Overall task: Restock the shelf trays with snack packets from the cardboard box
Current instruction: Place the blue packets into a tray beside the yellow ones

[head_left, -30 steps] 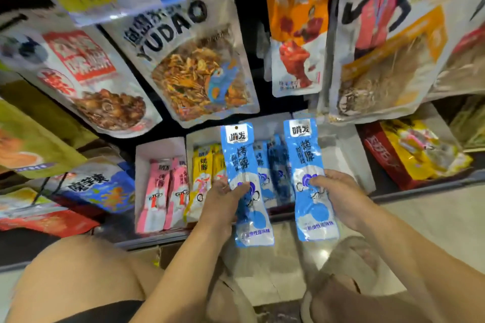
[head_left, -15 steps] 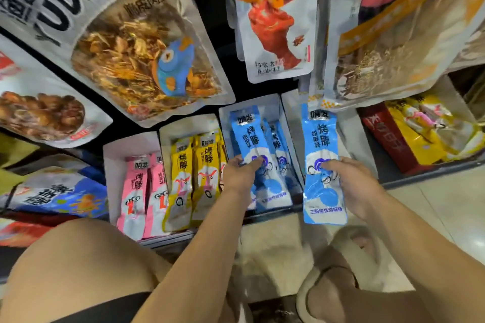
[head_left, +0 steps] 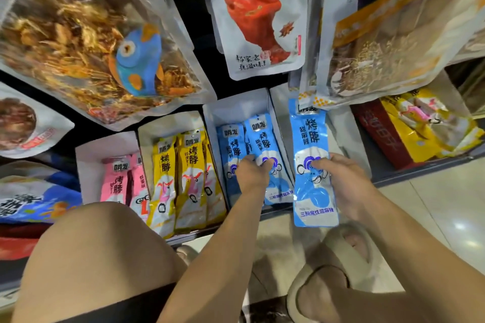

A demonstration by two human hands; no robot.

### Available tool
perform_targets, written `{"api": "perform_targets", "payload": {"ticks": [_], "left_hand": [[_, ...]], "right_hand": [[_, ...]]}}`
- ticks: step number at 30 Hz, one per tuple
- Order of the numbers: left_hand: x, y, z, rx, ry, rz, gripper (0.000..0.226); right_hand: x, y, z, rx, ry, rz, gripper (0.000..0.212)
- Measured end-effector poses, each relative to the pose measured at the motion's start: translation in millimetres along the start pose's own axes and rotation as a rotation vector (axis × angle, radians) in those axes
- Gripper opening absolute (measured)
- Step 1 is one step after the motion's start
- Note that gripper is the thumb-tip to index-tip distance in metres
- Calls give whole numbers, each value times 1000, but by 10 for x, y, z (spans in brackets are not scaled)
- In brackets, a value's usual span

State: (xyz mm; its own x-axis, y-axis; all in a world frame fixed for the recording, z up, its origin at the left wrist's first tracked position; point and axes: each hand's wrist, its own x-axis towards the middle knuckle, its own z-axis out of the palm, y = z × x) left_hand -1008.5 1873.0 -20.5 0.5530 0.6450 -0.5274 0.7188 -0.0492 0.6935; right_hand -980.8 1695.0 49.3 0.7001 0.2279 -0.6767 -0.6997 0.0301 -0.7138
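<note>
On the bottom shelf, left hand (head_left: 252,172) had its fingers curled down onto the blue packets (head_left: 263,139) standing in the white tray (head_left: 236,107), gripping them near the middle. Right hand (head_left: 342,182) pinched a spare blue packet (head_left: 311,136) at mid-length, upright, just right of that tray, its top edge tucked under a hanging bag (head_left: 380,47). Yellow packets (head_left: 189,165) and pink packets (head_left: 118,181) sat in the trays further left.

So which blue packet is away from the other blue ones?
The blue packet in the right hand; the other blue packets lie together in one tray.
</note>
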Motion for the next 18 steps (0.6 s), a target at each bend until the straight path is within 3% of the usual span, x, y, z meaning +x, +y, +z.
{"api": "perform_targets", "payload": {"ticks": [1,3,5,9,12,18], "left_hand": [[-20,11,-11,24,1,18,24],[-51,34,-23,105,10,64,47],[-69,58,-57,142,8,71,55],[-120,27,-127,186,-35,77,28],[-174,9,-271,246,-10,124,46],[-227,-192,-650,218,300,223,51]], "right_hand": [[7,2,10,-4,-1,1,15],[16,5,30,-9,1,-2,14],[27,6,57,-11,6,-13,11],[16,0,124,-10,-6,-7,11],[20,-4,183,-15,-11,7,11],[48,0,453,-42,-41,0,9]]}}
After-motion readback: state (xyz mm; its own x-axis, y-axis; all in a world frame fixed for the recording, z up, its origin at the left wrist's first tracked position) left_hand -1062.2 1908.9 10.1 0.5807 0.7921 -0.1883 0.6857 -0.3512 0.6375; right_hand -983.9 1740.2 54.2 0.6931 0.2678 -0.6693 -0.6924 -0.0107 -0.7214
